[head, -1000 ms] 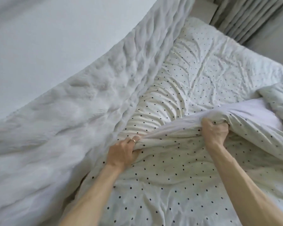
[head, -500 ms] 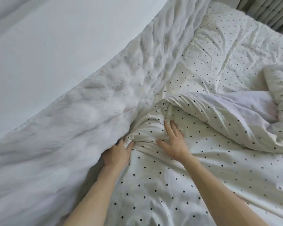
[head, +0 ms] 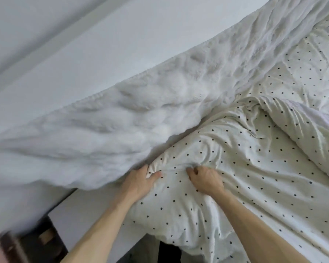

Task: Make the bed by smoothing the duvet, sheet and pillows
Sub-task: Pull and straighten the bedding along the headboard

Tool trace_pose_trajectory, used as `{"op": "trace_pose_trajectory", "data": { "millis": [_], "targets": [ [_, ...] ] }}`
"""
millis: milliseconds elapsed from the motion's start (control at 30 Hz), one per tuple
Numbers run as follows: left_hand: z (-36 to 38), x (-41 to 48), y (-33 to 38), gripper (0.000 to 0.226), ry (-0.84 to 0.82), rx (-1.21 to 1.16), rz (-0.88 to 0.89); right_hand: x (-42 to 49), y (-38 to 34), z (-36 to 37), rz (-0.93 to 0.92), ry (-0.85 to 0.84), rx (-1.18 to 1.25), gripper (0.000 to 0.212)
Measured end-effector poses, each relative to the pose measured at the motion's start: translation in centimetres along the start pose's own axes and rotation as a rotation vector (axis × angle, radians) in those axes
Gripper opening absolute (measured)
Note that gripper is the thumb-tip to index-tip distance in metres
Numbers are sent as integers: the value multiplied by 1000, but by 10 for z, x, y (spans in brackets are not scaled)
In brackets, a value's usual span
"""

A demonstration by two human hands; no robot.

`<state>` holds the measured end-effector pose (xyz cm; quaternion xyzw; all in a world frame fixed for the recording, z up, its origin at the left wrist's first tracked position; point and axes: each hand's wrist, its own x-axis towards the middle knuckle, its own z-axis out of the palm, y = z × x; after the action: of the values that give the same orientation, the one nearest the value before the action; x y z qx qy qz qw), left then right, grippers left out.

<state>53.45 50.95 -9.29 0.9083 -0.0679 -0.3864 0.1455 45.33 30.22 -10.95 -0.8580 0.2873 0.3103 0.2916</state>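
Note:
A cream duvet (head: 254,168) with small black dots covers the bed, rumpled, with a thick fold running across the right. My left hand (head: 139,182) pinches a bunched corner of it at the bed's left edge, beside a fluffy white blanket (head: 122,130). My right hand (head: 205,179) grips a gathered ridge of the same duvet a little to the right, fingers curled into the cloth. A pale lilac underside (head: 311,114) shows inside the fold. Dotted bedding (head: 292,73) continues beyond the fold; no pillow is in view.
The fluffy blanket hangs along a white wall (head: 103,44) on the left. Below it, a white surface (head: 87,215) and a dark wooden piece (head: 38,242) show near the floor. The duvet's lower edge hangs over the bed end (head: 169,249).
Both hands have drawn the duvet back toward me and the left corner. My right hand, flat on the cloth half a second ago, now has its fingers closed on a bunch of it.

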Motion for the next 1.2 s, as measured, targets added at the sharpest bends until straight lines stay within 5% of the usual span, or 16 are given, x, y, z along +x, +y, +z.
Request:
{"op": "trace_pose_trajectory", "data": {
  "millis": [167, 333, 467, 567, 733, 900, 1200],
  "targets": [
    [-33, -16, -40, 50, 287, 200, 16, -23, -35, 6, -367, 239, 238, 42],
    [13, -2, -24, 37, 250, 442, -107, 3, -11, 42, -204, -281, 46, 27],
    [45, 0, 19, 66, 374, 269, 49, 9, 4, 6, -124, -393, 471, 29],
    [59, 13, 66, 71, 412, 203, 304, 9, 41, -35, -14, -137, 756, 33],
    [67, 61, 155, 71, 252, 289, 493, 17, 120, -90, 251, 267, 1149, 43],
    [72, 99, 256, 77, 190, 333, 728, 23, 188, -133, 463, 445, 1529, 66],
    [94, 128, 324, 86, 385, 414, 575, 30, 281, -144, 544, 548, 1886, 47]
  ]
}}
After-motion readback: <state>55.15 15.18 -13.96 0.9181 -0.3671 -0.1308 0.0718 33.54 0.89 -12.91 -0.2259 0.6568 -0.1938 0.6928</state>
